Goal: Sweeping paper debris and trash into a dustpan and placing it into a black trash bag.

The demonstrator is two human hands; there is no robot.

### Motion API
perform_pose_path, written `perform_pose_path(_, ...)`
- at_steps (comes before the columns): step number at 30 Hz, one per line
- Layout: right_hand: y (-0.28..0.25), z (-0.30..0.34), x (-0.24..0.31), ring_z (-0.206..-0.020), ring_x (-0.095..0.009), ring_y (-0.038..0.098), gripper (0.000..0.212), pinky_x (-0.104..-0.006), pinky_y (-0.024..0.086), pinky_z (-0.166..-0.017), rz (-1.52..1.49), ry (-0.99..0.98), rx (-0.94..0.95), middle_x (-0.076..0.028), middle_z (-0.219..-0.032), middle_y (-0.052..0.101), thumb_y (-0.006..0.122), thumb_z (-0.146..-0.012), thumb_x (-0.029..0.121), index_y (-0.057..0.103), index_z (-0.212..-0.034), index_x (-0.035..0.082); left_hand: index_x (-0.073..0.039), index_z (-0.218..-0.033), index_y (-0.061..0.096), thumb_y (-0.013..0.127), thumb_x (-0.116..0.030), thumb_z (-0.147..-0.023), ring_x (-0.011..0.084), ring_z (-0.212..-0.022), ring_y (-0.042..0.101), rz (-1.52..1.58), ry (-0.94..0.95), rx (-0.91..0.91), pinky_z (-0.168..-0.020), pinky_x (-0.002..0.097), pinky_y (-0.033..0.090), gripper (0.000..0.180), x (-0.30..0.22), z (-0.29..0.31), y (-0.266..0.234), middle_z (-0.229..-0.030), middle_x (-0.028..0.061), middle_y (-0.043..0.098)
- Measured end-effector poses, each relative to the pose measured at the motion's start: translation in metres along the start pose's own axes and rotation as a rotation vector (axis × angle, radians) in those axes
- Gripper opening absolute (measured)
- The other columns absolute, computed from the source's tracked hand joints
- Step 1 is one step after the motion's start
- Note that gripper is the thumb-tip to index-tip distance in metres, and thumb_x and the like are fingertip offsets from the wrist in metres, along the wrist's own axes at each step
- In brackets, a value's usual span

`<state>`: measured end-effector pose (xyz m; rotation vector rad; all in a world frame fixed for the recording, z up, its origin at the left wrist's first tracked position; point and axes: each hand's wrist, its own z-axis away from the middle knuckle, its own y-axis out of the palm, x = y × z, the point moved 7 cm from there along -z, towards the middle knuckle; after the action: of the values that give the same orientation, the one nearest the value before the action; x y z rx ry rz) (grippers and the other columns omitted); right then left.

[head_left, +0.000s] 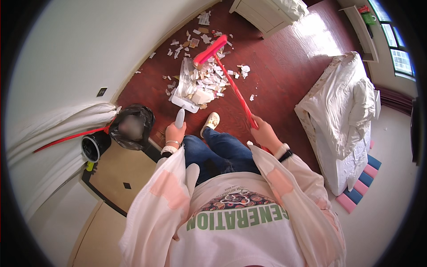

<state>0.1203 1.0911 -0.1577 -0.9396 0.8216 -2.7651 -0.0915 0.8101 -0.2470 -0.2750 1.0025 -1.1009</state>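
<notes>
My left hand (175, 135) is closed round the grey handle of a white dustpan (186, 104), which rests on the floor ahead of me. Paper scraps (212, 82) and a pale block-like piece lie on and against the pan, and more are strewn over the floor beyond it. In my right hand (267, 135) is the red shaft of a broom (236, 91), fingers wrapped round it. The broom's pink-red head (211, 50) is at the far end of the pan, over the litter. Whether its bristles touch the scraps is hidden.
On the left stand an open black bag (148, 116), its contents blurred, and a black bin (98, 147), with a red stick (71, 139) near them. A white cabinet (258, 18) is at the back. To the right is a bed with white covers (331, 107).
</notes>
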Motion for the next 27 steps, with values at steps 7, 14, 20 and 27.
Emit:
perform_pose_path(7,0.026,-0.041,-0.002,-0.062,-0.027,0.064,0.057,-0.0357,0.051,-0.058,-0.011,0.035,-0.017,-0.022,-0.082,0.063,0.052,-0.078,0.006,0.04,-0.134,0.001,0.001,-0.088,0.066,0.063,-0.038,-0.08,0.0409,-0.084,0.063,-0.046,0.023,0.003,-0.074,0.0453,0.05,0.04,-0.012,-0.018,-0.002,-0.084,0.0249,0.065)
perform_pose_path(14,0.026,0.029,-0.019,-0.087,-0.041,0.063,0.054,-0.0449,0.048,-0.075,0.127,0.046,0.134,-0.03,-0.088,0.062,0.053,-0.084,0.015,0.04,-0.134,0.002,0.002,-0.088,0.066,0.063,-0.038,-0.079,0.0403,-0.083,0.063,-0.046,0.002,-0.005,-0.074,0.0449,0.05,0.042,0.0,-0.022,0.001,-0.083,0.025,0.065)
perform_pose_path(20,0.017,0.068,-0.022,-0.087,-0.041,0.064,0.059,-0.041,0.049,-0.075,0.093,0.129,0.239,-0.029,-0.087,0.063,0.051,-0.091,0.042,0.041,-0.134,0.003,0.002,-0.089,0.066,0.063,-0.04,-0.079,0.0406,-0.083,0.063,-0.023,0.01,-0.048,-0.073,0.045,0.049,0.043,0.004,-0.014,0.001,-0.082,0.0249,0.065)
perform_pose_path(27,-0.01,0.099,-0.019,-0.088,-0.032,0.066,0.056,-0.0338,0.048,-0.076,-0.113,0.091,0.14,-0.026,-0.09,0.065,0.062,-0.086,0.031,0.046,-0.133,0.005,-0.001,-0.091,0.066,0.063,-0.036,-0.08,0.0405,-0.081,0.064,0.076,-0.038,-0.109,-0.073,0.0449,0.049,0.036,0.031,0.027,-0.008,-0.08,0.0221,0.066)
